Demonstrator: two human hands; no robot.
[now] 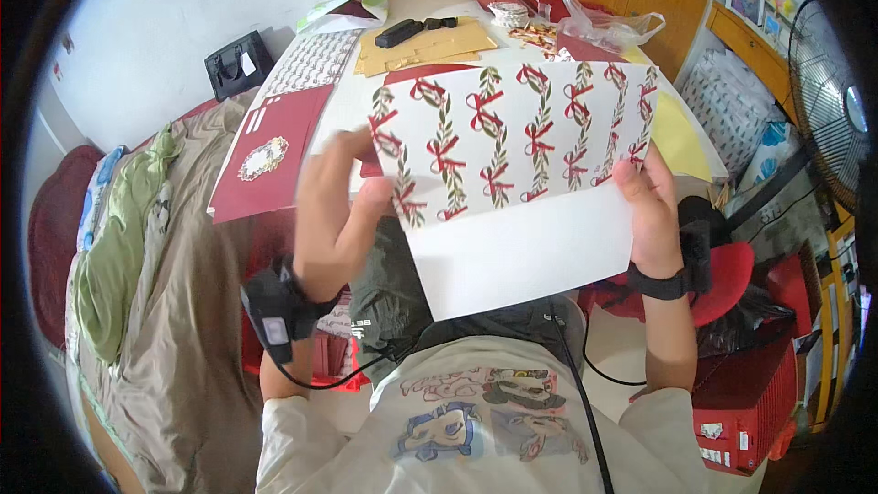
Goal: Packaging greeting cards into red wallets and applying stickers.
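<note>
A white paper sheet (pixel 523 254) printed with several columns of green leaf garlands and red bows is held up before me; its lower part is plain white. My right hand (pixel 651 213) grips its right edge, thumb on the front and fingers behind. At the left edge is my left hand (pixel 339 206), slightly blurred, thumb apart from the fingers and fingertips partly hidden by the sheet. Whether it pinches the paper is unclear. Beyond the left hand, a dark red card sheet (pixel 291 127) with a pale ornate cut-out lies on the white table (pixel 343 113).
Gold-brown card sheets (pixel 425 55) lie on the table with a black object (pixel 400 33) on top. A patterned sheet (pixel 312 62), plastic bag (pixel 610 24) and yellow paper (pixel 679 137) lie around them. A fan (pixel 826 96) stands right; a cloth-covered bed (pixel 185 288) is left.
</note>
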